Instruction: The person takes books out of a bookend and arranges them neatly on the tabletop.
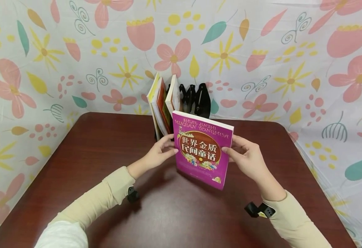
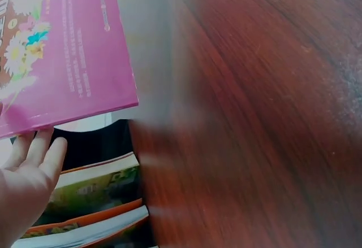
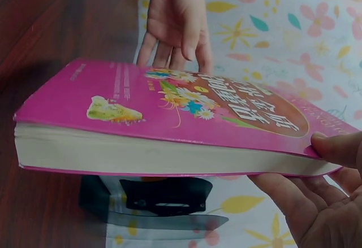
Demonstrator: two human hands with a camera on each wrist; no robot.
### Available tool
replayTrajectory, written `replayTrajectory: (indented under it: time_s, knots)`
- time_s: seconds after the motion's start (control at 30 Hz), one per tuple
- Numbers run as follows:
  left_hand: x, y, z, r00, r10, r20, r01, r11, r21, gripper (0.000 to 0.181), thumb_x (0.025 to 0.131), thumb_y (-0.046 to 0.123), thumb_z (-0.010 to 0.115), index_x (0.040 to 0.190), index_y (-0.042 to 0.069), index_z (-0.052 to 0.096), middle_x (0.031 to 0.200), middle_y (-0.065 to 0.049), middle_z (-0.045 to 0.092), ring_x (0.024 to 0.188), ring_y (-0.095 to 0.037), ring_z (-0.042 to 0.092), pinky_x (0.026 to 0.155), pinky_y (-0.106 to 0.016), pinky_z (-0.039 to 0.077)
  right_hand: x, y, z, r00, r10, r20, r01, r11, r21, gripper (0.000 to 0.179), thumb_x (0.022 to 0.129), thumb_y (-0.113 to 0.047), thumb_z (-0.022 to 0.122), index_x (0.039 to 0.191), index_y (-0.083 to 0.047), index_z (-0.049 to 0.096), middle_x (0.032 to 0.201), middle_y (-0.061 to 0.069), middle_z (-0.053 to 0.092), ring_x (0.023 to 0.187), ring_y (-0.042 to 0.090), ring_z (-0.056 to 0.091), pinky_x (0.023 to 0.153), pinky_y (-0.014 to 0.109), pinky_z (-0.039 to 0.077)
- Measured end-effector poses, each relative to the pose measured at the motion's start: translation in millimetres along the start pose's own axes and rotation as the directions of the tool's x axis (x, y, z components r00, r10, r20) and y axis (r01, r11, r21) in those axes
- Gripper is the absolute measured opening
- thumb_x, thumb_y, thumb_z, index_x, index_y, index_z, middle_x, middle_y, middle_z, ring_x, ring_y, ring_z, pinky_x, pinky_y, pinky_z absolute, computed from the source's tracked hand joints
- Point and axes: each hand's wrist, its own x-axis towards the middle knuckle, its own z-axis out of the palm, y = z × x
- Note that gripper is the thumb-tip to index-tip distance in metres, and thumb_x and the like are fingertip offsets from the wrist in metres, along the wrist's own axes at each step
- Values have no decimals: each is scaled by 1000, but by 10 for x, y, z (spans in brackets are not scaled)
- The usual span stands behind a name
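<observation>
A purple paperback storybook (image 1: 199, 172), with a brown oval and white Chinese title on its cover, is held up above the table, cover toward me and slightly tilted. My right hand (image 1: 247, 156) grips its right edge, thumb on the cover and fingers behind; the right wrist view shows that thumb at the edge of the white page block (image 3: 141, 152). At the opposite side, my left hand (image 1: 157, 153) holds the spine edge, thumb at the front. In the left wrist view, left-hand fingers (image 2: 42, 152) lie along the edge of the purple cover (image 2: 90, 67).
Behind the storybook, several books (image 1: 159, 103) stand upright at the back of the dark wooden table (image 1: 112, 137). Black holder parts (image 1: 202, 100) stand to their right. A flower-printed curtain (image 1: 224, 41) surrounds the table's back and sides. Small black cameras sit on both wrists.
</observation>
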Motion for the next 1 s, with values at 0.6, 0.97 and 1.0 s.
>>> replayTrajectory:
  time_s: [0.6,0.97,1.0]
  knots:
    - [-146,-36,-8,980,-188,70,197,969,-151,44,95,1,52,135,0,33,115,-31,56,90,-15,65,81,-42,57,30,172,17,994,50,97,-71,971,227,47,91,-6,62,134,6,48,96,-15,69,78,11,70,63,35,59]
    - [-274,-55,40,946,-305,113,325,895,-305,41,96,-1,50,132,1,31,107,-15,63,87,-14,66,81,-42,57,2,305,89,982,146,118,-176,935,307,46,92,-8,62,132,9,46,90,-14,71,73,13,70,61,37,59]
    - [-283,-52,45,943,-312,116,332,891,-310,41,95,-1,50,131,1,31,106,-13,63,87,-14,66,81,-42,57,-2,314,92,981,164,108,-190,927,323,45,92,-8,62,131,8,48,90,-13,71,73,12,70,60,36,59]
